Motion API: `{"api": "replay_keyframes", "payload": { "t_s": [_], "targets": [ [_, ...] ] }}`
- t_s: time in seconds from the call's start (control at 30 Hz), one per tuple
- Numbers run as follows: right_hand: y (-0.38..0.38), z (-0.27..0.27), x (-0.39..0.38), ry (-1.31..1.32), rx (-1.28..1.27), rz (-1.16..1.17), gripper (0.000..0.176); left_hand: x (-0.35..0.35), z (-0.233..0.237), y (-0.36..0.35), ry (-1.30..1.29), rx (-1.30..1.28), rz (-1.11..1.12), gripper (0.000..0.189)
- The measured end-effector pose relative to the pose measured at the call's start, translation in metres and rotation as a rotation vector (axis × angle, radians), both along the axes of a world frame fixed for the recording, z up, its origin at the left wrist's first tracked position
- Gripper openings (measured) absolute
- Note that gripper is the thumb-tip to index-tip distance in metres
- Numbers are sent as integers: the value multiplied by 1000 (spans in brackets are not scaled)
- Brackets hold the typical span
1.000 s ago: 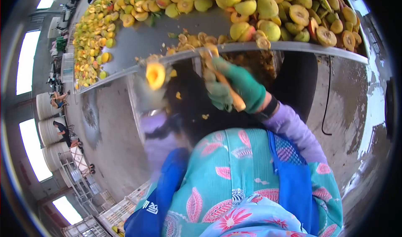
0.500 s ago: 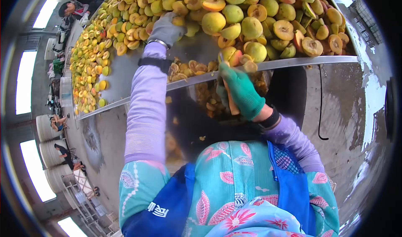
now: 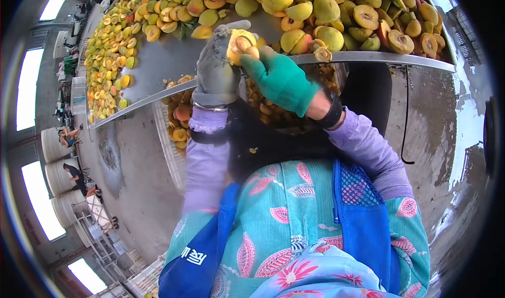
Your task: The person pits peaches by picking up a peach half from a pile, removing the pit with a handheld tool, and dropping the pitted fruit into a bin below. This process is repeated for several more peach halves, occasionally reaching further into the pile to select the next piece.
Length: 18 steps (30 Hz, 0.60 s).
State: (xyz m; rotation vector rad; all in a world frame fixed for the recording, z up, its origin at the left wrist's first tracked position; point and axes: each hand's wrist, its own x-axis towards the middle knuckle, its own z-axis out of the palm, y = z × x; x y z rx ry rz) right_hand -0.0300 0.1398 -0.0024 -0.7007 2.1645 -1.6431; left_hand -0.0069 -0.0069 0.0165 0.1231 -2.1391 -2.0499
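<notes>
Two gloved hands meet at one fruit half (image 3: 240, 44), just above the near edge of the bench (image 3: 158, 61). The left hand (image 3: 214, 69), in a grey glove, is clamped on the fruit half, its fingers wrapped round the side and the yellow, cut face showing with a brown centre. The right hand (image 3: 281, 83), in a green glove, has its fingertips against the fruit half's right side; I cannot tell whether they grip it or only touch it. A metal bracelet (image 3: 210, 107) circles the left wrist, a black band (image 3: 332, 113) the right.

Beyond the hands, bare metal lies between them and the fruit heap (image 3: 326, 8), which runs along the far edge and piles up toward the right end, whole fruit mixed with halves. Nearest the right hand, a few fruits sit against the near edge. A green leaf (image 3: 184, 31) lies at the heap's border, and smaller pieces (image 3: 113, 72) spread over the left end.

Below the near edge, a pale crate (image 3: 167, 140) holds more cut fruit left of the left forearm; further pieces (image 3: 263, 106) lie below the right hand. On the wet floor (image 3: 431, 119) to the right runs a thin black line (image 3: 406, 114). White tubs (image 3: 58, 174) stand well apart at left, with a person (image 3: 75, 177) beside them.
</notes>
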Motion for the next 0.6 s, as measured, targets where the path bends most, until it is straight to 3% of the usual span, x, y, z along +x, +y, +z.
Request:
{"api": "replay_keyframes", "payload": {
  "t_s": [0.07,0.13,0.23,0.3,0.37,0.43,0.5,0.6],
  "targets": [
    [2,7,5,9,33,14,47,2,-1,0,30,-269,55,56],
    [3,9,8,2,50,38,47,2,-10,-6,66,-288,89,55],
    [-3,3,14,-49,-40,0,46,1,-6,1,1,-36,211,52],
    [-6,0,19,-70,-120,-72,45,0,-8,9,133,-244,287,52],
    [-6,0,20,-87,-159,-112,44,-2,-9,13,170,-256,325,52],
    [-5,0,20,-103,-157,-116,44,-3,-10,14,105,-72,333,52],
    [-1,2,19,-131,-149,-102,44,-7,-22,13,189,-200,340,52],
    [2,1,16,-113,-117,-89,44,-10,-31,12,230,-302,346,32]
  ]
}}
